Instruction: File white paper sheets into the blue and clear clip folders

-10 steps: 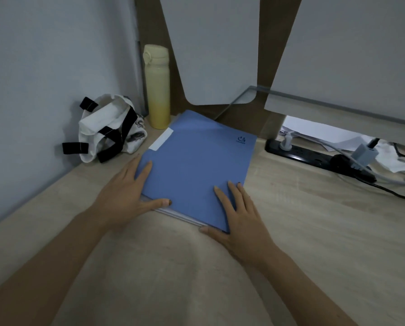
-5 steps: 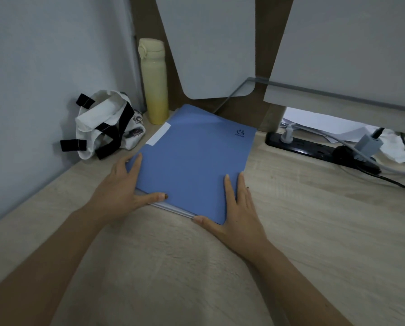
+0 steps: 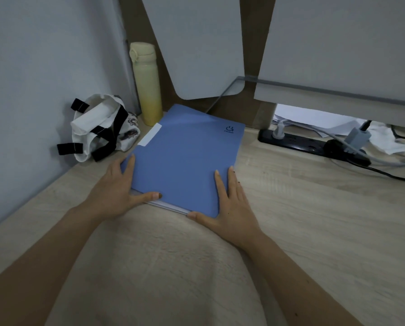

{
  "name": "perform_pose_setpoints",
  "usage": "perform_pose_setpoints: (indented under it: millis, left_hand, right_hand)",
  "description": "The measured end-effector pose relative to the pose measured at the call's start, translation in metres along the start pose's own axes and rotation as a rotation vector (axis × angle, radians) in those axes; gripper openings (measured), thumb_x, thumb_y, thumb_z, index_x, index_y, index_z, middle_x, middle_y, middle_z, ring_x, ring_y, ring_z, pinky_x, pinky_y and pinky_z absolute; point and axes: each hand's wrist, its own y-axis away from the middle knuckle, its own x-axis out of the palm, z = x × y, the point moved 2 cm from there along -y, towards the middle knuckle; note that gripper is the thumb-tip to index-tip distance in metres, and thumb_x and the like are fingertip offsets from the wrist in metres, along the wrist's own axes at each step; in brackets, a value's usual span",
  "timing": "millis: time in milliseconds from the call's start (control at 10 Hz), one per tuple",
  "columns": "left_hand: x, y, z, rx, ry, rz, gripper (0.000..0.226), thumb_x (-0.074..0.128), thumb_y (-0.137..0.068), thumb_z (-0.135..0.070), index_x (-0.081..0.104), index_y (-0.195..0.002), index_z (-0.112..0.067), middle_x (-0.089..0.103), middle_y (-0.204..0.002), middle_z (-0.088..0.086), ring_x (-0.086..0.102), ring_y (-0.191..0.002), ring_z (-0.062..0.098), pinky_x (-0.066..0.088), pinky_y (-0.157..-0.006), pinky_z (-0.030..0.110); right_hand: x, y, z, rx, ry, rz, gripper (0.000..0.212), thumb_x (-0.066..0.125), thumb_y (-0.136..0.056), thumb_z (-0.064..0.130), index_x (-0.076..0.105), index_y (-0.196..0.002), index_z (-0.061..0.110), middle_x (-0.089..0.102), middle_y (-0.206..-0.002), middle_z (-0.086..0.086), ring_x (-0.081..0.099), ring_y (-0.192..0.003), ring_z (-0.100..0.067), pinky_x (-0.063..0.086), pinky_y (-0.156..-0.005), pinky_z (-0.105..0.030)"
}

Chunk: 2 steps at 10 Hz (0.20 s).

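Hands on the folder, both of them, and we have the closed blue clip folder (image 3: 185, 158) lying flat on the pale wood-grain desk (image 3: 314, 220), angled away toward the back left corner. Our left hand (image 3: 117, 189) rests at the folder's near left corner, fingers together and stretched along its left edge, thumb laid across the near edge, pressing rather than gripping. Our right hand (image 3: 229, 205) sits on the near right corner, fingers flat and slightly spread on the cover, thumb against the near edge. Under the cover we see a thin stack of white paper sheets (image 3: 168, 207) peeking out along that near edge. A white label strip (image 3: 150, 134) marks the folder's far left side, a small dark logo (image 3: 229, 128) its far right. Just beyond the folder stands a tall pale yellow bottle (image 3: 146, 83), and beside that a white cloth bag with black straps (image 3: 100, 130) slumps against the wall. Off to the right, well apart, a black power strip (image 3: 309, 143) with plugs and cables
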Motion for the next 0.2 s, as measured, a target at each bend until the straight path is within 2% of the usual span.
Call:
perform_pose_setpoints:
  millis: [100, 200]
  left_hand:
    - [-0.009, 0.001, -0.003, -0.035, 0.004, 0.056, 0.121, 0.048, -0.062, -0.078, -0.015, -0.148, -0.021, -0.006, -0.156, 0.006, 0.006, -0.145, 0.026, 0.024, -0.116, 0.043]
    - [-0.012, 0.005, -0.011, -0.009, 0.03, -0.029, 0.12, 0.043, -0.059, -0.083, -0.008, -0.15, -0.023, -0.009, -0.158, 0.002, 0.002, -0.146, 0.025, 0.017, -0.118, 0.045]
  right_hand:
    - [-0.006, 0.001, 0.002, 0.013, -0.044, 0.027, 0.116, 0.033, -0.058, 0.084, -0.017, -0.147, 0.028, -0.031, -0.153, -0.003, -0.024, -0.142, -0.015, -0.01, -0.115, -0.032]
    - [-0.022, 0.018, -0.006, 0.067, -0.202, 0.065, 0.1, 0.043, -0.076, 0.071, -0.009, -0.149, 0.027, -0.02, -0.157, 0.0, -0.019, -0.144, -0.014, -0.006, -0.119, -0.036]
